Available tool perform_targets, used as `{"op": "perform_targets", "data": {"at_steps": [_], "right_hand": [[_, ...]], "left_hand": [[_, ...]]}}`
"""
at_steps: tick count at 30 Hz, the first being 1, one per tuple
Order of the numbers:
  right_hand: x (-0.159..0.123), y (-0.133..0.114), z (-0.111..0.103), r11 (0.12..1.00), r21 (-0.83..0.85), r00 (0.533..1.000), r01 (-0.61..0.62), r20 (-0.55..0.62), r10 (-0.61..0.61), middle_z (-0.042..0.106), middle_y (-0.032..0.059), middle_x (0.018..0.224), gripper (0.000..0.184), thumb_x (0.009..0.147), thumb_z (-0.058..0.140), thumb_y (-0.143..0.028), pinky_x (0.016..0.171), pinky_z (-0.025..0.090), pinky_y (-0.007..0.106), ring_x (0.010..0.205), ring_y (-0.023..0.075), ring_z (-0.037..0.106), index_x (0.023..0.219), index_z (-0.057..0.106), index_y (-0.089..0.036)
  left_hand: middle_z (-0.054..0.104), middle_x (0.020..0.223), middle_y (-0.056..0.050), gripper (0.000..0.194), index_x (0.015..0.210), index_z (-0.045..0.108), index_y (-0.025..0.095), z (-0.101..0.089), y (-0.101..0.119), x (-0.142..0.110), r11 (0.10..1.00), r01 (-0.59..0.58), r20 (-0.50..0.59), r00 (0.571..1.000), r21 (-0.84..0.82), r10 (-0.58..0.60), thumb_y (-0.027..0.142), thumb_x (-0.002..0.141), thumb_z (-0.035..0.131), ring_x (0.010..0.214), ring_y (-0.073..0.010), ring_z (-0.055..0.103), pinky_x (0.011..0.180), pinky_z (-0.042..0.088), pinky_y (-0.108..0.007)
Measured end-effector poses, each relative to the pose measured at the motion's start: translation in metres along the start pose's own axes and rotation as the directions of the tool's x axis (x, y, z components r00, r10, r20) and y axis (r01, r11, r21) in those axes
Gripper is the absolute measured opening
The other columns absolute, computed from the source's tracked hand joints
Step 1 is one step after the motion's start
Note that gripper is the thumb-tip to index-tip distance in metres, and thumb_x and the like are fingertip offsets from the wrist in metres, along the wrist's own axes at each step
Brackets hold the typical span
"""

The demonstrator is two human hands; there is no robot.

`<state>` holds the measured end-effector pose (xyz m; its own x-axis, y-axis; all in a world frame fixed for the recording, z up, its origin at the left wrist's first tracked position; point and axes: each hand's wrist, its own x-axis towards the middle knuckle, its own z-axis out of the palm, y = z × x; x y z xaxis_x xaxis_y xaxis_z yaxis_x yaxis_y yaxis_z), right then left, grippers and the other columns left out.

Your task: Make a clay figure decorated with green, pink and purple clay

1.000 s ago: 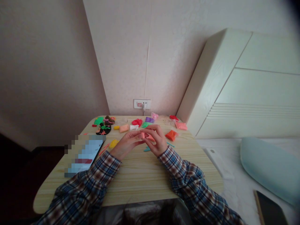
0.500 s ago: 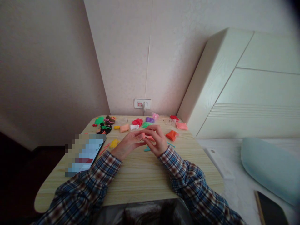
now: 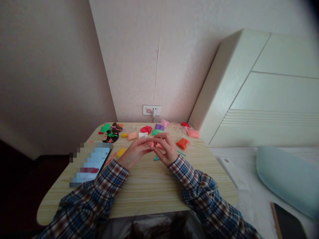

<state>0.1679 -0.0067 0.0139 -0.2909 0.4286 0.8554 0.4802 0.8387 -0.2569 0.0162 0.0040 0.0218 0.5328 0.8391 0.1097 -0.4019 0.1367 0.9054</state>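
Above the middle of the small table, my left hand [image 3: 134, 153] and my right hand [image 3: 167, 151] meet at the fingertips. Between them they pinch a small lump of coral-pink clay [image 3: 152, 144], mostly covered by the fingers. More coral-pink material [image 3: 160, 146] shows in the gap of my right hand; whether it is held or lies behind cannot be made out. A turquoise modelling tool [image 3: 156, 158] lies on the table under my right hand. Beside my left wrist sits a yellow clay piece [image 3: 121, 152].
Bagged clay lies along the table's [image 3: 149, 192] back, including orange [image 3: 183, 143], purple [image 3: 159, 126] and red [image 3: 146, 129] packs. Black, green and brown clay shapes [image 3: 111, 135] sit at the back left. A tablet-like screen [image 3: 96, 162], partly blurred, lies at the left.
The fingers of both hands have drawn closer together around the pink lump, and less of it shows. Both forearms stay nearly in the same place.
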Motion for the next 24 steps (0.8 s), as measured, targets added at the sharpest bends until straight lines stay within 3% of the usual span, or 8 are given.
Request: {"op": "perform_targets", "data": {"at_steps": [5, 8, 13, 19, 24], "right_hand": [[0.0005, -0.0001, -0.0003, 1.0, -0.006, 1.0, -0.021, -0.011, 0.021, 0.052, 0.0074, 0.094, 0.021, 0.081, 0.052, -0.018, 0.076, 0.047, 0.034, 0.09, 0.0185, 0.05, 0.101, 0.057, -0.018], [-0.0003, 0.0006, 0.0007, 1.0, -0.002, 1.0, -0.017, 0.008, 0.017, 0.052, 0.0075, 0.095, 0.023, 0.081, 0.052, -0.018, 0.077, 0.047, 0.035, 0.09, 0.0186, 0.05, 0.103, 0.057, -0.018], [-0.0008, 0.0011, 0.0005, 1.0, -0.016, 1.0, -0.025, 0.01, 0.025, 0.052, 0.0075, 0.095, 0.023, 0.081, 0.053, -0.02, 0.078, 0.047, 0.035, 0.091, 0.019, 0.051, 0.104, 0.057, -0.019], [0.0002, 0.0012, 0.0, 0.999, -0.023, 1.0, -0.029, 0.008, 0.029, 0.052, 0.0074, 0.094, 0.022, 0.081, 0.051, -0.02, 0.077, 0.047, 0.034, 0.091, 0.0189, 0.051, 0.102, 0.058, -0.019], [-0.0003, 0.0007, -0.0001, 1.0, -0.021, 1.0, -0.023, 0.0, 0.023, 0.052, 0.0076, 0.095, 0.023, 0.081, 0.053, -0.021, 0.078, 0.047, 0.035, 0.091, 0.0191, 0.051, 0.103, 0.057, -0.019]], "left_hand": [[0.064, 0.083, -0.005, 0.017, 0.081, 0.067, 0.012, 0.0002, 0.0, 0.0003, 1.0, 0.012, 0.048, 0.999, -0.027, -0.011, 0.027, 0.072, 0.065, 0.082, -0.0158, 0.056, 0.078, 0.044, -0.029], [0.064, 0.083, -0.005, 0.018, 0.087, 0.067, 0.012, -0.0007, -0.0004, 0.0008, 1.0, 0.014, 0.011, 1.0, 0.003, -0.014, 0.022, 0.072, 0.065, 0.08, -0.0143, 0.056, 0.077, 0.044, -0.027], [0.062, 0.076, -0.003, 0.013, 0.08, 0.068, 0.012, -0.0009, 0.0009, 0.0002, 1.0, -0.001, -0.011, 1.0, -0.002, 0.001, 0.021, 0.072, 0.065, 0.077, -0.0132, 0.055, 0.077, 0.043, -0.026], [0.064, 0.089, -0.006, 0.022, 0.092, 0.066, 0.013, 0.0, -0.0004, 0.0014, 1.0, 0.025, 0.028, 0.999, 0.013, -0.026, 0.024, 0.073, 0.064, 0.083, -0.0148, 0.056, 0.079, 0.043, -0.028], [0.063, 0.083, -0.005, 0.013, 0.079, 0.067, 0.012, -0.0001, 0.0002, 0.0007, 0.999, 0.023, 0.029, 0.999, -0.026, -0.022, 0.022, 0.073, 0.064, 0.082, -0.0155, 0.055, 0.079, 0.042, -0.029]]}}
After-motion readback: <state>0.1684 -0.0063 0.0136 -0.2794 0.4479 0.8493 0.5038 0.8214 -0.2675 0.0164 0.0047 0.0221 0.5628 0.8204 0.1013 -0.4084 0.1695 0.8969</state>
